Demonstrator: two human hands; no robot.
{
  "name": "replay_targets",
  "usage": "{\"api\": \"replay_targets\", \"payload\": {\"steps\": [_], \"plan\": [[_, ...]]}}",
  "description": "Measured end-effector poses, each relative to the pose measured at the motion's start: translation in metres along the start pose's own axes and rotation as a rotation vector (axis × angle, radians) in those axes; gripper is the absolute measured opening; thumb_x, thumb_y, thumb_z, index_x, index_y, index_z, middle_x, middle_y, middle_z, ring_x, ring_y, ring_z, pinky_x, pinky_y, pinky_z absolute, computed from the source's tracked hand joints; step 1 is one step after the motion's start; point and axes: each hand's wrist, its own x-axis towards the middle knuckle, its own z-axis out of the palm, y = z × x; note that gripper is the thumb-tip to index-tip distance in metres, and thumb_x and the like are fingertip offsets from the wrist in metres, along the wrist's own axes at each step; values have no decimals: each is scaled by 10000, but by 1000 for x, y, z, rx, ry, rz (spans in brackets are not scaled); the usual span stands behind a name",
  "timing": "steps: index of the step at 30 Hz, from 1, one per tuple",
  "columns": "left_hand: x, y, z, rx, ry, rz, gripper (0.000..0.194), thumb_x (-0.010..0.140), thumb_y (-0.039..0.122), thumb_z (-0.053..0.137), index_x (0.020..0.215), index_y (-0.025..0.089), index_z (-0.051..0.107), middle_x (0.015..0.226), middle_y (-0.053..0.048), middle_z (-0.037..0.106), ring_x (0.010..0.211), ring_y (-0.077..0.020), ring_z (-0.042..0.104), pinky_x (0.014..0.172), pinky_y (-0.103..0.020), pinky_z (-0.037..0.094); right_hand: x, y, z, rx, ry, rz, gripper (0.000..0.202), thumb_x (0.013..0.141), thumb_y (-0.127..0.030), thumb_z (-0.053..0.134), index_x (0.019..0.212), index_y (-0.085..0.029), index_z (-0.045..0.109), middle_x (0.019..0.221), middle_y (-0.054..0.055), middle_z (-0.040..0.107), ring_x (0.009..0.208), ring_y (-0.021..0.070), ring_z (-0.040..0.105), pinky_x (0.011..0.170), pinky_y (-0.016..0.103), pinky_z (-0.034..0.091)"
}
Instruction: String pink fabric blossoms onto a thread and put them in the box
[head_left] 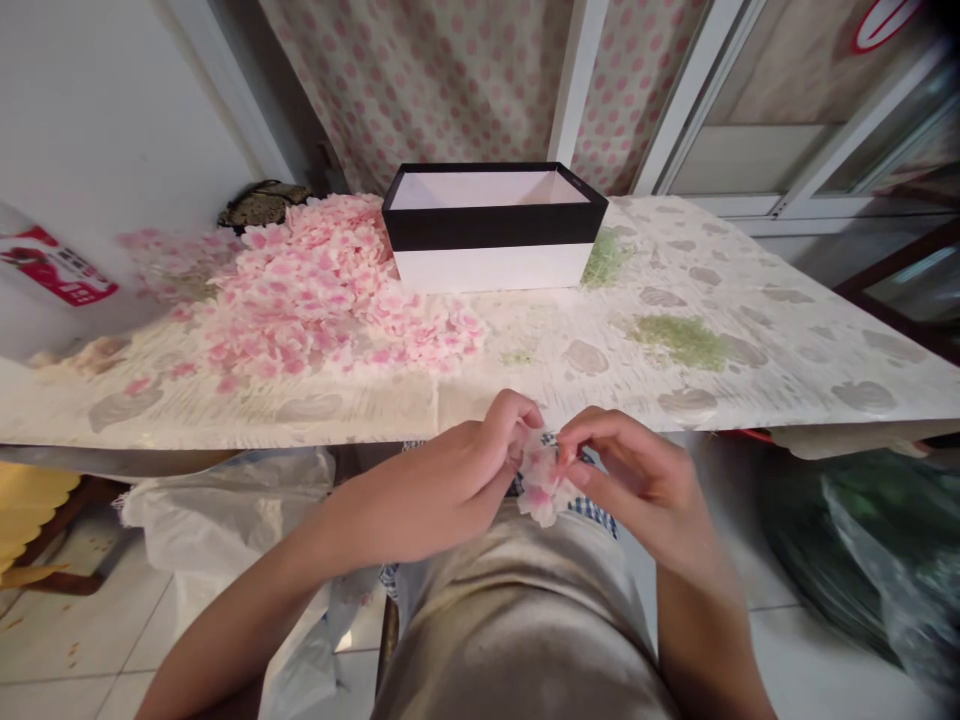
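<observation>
Pale pink artificial flower petals [541,485] hang between my two hands, just in front of the table's near edge. My left hand [480,475] is closed on them from the left, with its fingertips partly hidden. From the right, my right hand [637,480] pinches the same petals between thumb and forefinger. A large heap of pink and white flower petals [300,285] lies on the table to the left. Small bunches of thin green stems [682,340] lie on the right side of the tabletop.
A black and white box [491,265], open at the top, stands at the back of the patterned tablecloth [750,290]. Behind it hangs a dotted curtain [450,90]. White plastic bags [217,530] sit below the table at left; a dark green bundle [847,550] is at right.
</observation>
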Motion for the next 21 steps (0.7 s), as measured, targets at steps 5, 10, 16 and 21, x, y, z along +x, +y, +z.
{"api": "replay_targets", "payload": {"steps": [5, 10, 16, 21], "plan": [[-2, 2, 1, 48, -2, -1, 228, 956, 196, 315, 1182, 224, 304, 1011, -64, 600, 783, -146, 571, 720, -285, 421, -3, -9, -5, -219, -68, -105, 322, 795, -155, 700, 1079, -254, 586, 985, 41, 567, 942, 193, 542, 810, 331, 451], [-3, 3, -2, -36, -67, 22, 229, 963, 199, 324, 1190, 226, 329, 991, -42, 604, 806, -139, 560, 742, -277, 412, -6, -12, -5, -429, -87, -136, 200, 809, -105, 647, 943, -247, 603, 989, 39, 527, 918, 179, 554, 784, 321, 467], [-3, 4, -8, -133, -202, 61, 211, 945, 170, 334, 1149, 225, 334, 895, -10, 572, 777, -136, 513, 738, -283, 401, -6, -13, -6, -340, -139, -116, 172, 860, -61, 570, 919, -223, 574, 903, 22, 574, 836, 150, 568, 717, 292, 458], [-2, 0, -10, -135, -290, 100, 182, 943, 181, 343, 1118, 228, 339, 846, -2, 543, 746, -136, 485, 703, -274, 387, -6, -13, -9, -161, -197, -101, 169, 872, -48, 547, 925, -204, 583, 831, 13, 572, 773, 137, 555, 672, 280, 437]]}}
